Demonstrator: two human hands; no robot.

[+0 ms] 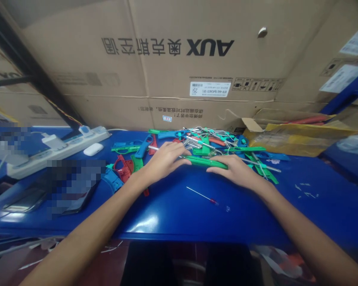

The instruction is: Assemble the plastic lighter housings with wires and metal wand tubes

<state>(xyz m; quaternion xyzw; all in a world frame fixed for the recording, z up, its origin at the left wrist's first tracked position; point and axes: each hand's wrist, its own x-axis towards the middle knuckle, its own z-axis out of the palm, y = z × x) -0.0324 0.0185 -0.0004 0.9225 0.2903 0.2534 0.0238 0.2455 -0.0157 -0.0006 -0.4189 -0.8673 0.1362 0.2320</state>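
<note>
My left hand [164,159] and my right hand [235,171] both rest on a long green plastic piece [204,161] lying on the blue table [173,210]. Each hand has its fingers curled onto one end of that piece. Right behind it lies a heap of green, blue and red plastic parts with thin metal rods [209,143]. More red and blue parts [122,169] lie left of my left wrist. A single thin metal pin with a red end [203,196] lies on the table in front of my hands.
A white power strip [62,149] with plugs and a small white case [93,149] sit at the left. Dark flat devices [47,194] lie near the left front edge. Large cardboard boxes [179,59] wall off the back. An open carton with a plastic bag [295,137] stands at the right.
</note>
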